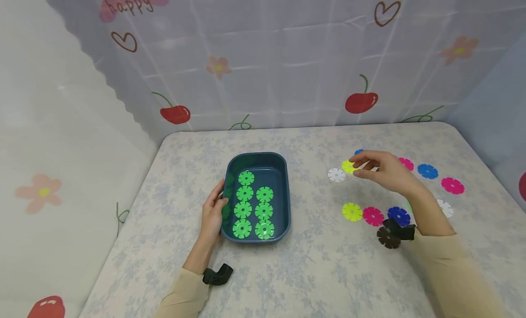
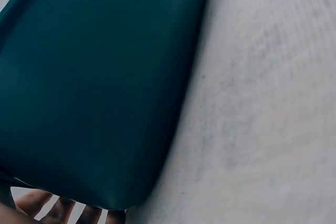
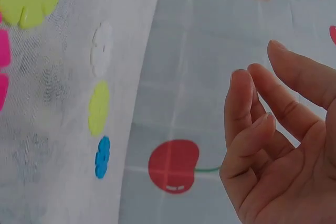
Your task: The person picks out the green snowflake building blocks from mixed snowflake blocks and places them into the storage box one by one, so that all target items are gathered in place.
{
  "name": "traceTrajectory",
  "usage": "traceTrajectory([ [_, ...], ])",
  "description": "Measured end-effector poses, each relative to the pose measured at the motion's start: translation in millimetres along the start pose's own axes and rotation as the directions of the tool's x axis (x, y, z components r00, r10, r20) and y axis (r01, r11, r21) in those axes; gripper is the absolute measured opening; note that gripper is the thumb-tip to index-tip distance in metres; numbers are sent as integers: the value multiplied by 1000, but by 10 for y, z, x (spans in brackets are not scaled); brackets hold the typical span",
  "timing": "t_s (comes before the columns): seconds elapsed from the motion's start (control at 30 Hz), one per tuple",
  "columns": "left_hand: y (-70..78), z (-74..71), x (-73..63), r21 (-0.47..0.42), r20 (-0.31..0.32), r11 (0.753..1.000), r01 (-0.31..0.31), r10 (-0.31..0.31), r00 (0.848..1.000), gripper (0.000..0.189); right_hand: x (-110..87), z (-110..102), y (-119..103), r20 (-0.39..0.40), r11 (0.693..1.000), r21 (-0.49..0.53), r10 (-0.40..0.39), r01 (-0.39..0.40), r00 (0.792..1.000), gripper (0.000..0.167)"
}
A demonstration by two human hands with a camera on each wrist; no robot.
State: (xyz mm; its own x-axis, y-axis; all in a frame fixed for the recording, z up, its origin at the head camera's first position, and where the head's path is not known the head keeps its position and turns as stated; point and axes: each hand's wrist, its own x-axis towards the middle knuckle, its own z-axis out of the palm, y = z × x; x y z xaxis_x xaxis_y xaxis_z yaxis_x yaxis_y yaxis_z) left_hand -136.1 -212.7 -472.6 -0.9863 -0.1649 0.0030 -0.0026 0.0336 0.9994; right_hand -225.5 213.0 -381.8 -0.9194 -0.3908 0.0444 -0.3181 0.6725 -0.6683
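Observation:
A dark blue rectangular tray [image 1: 278, 172] stands on the table, with several green notched plastic discs [image 1: 264, 211] lying in two columns inside. My left hand [image 1: 213, 213] grips the tray's left side, thumb over the rim and fingers along the outer wall. In the left wrist view the tray wall [image 2: 100, 93] fills much of the picture, and fingertips [image 2: 58, 211] show below it. Above the loose discs at the right hovers my right hand [image 1: 384, 172], fingers loosely bent and nothing between them. Nearest to it in the head view are a yellow disc [image 1: 348, 167] and a white disc [image 1: 336, 175].
Toward the front right lie a yellow disc [image 1: 352, 212], a pink disc [image 1: 373, 216], a dark blue disc [image 1: 397, 214] and a brown disc [image 1: 388, 239]. Farther right are a light blue disc [image 1: 428, 171] and another pink disc [image 1: 453, 185]. A printed curtain [image 1: 279, 80] hangs behind the table.

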Motion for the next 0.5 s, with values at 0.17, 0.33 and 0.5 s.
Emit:
traceTrajectory([
  [0.17, 1, -4, -5, -12, 4, 1000, 4, -4, 1000, 53, -242, -195, 255, -63, 994, 0, 107, -107, 992, 39],
  [0.33, 4, 0, -8, -11, -1, 1000, 1, -1, 1000, 53, -479, -344, 529, -128, 981, 4, 194, -195, 973, 48],
  [0.5, 16, 3, -3, -4, -6, 1000, 2, -2, 1000, 53, -648, -436, 755, -115, 967, 25, 256, -255, 960, 56],
])
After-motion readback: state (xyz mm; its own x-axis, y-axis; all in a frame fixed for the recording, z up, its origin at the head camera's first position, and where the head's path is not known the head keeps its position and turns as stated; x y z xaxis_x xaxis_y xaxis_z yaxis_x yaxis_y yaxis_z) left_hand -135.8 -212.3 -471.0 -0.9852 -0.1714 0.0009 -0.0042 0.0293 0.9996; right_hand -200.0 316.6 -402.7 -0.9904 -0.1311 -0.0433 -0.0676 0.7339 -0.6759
